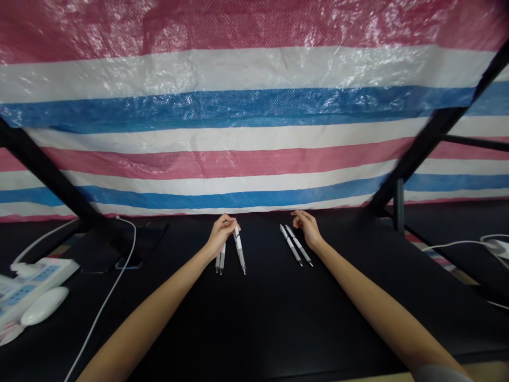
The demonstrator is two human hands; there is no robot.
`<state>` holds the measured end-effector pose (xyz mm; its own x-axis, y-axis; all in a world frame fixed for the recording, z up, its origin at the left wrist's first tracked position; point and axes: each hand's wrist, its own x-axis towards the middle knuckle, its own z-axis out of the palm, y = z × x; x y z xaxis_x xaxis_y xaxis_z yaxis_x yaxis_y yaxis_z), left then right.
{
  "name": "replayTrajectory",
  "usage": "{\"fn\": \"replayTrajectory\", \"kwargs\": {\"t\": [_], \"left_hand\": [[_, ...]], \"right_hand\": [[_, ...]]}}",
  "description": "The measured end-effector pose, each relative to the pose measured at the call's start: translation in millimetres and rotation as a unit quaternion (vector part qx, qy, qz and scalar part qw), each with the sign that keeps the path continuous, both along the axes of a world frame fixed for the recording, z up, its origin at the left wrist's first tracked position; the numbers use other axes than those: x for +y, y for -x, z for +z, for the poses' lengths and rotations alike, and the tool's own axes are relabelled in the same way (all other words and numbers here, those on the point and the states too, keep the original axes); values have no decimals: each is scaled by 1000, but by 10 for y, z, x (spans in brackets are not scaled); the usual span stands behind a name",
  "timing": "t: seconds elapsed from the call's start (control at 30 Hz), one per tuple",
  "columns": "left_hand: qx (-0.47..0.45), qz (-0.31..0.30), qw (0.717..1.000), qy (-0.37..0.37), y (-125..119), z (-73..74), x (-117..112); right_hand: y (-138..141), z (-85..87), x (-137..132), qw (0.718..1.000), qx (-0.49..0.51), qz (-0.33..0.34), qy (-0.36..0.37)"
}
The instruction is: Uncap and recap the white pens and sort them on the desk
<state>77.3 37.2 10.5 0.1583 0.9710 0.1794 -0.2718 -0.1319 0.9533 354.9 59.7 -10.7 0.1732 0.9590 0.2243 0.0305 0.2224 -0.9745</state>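
My left hand (220,235) is curled at the far end of a white ballpoint pen (239,249), and its fingers seem to pinch that pen. A second white pen (221,259) lies with its upper part under my left palm. A white pen pair (295,245) lies slanted on the black table (254,318), tips toward me. My right hand (307,228) rests just beyond and to the right of the pair's far ends, fingers loosely curved and holding nothing.
A striped pink, white and blue tarp (254,164) hangs behind the table, braced by black struts (421,159). At the left are a white power strip (34,284), a white mouse (44,305), a dark phone (131,254) and a white cable (107,286).
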Motion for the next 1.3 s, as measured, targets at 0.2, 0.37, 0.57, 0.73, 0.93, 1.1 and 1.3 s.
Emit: {"fn": "replayTrajectory", "kwargs": {"t": [0.2,0.37,0.57,0.73,0.93,1.1,1.3], "left_hand": [[-6,10,1000,9,2,-8,-3],[-3,4,1000,11,8,-12,-4],[-2,-2,1000,8,2,18,-16],[-8,5,1000,1,-1,15,-21],[5,-2,1000,-3,7,-12,-12],[12,1,1000,0,7,-16,-7],[1,11,1000,13,11,-11,-9]], "right_hand": [[1,-3,1,1000,17,4,6],[-5,-12,2,1000,23,6,4],[-9,-20,9,1000,7,6,-2],[-2,-10,4,1000,30,8,3],[1,-4,-3,999,41,13,2],[3,-9,7,999,50,13,6],[-4,-31,22,998,58,11,5]]}}
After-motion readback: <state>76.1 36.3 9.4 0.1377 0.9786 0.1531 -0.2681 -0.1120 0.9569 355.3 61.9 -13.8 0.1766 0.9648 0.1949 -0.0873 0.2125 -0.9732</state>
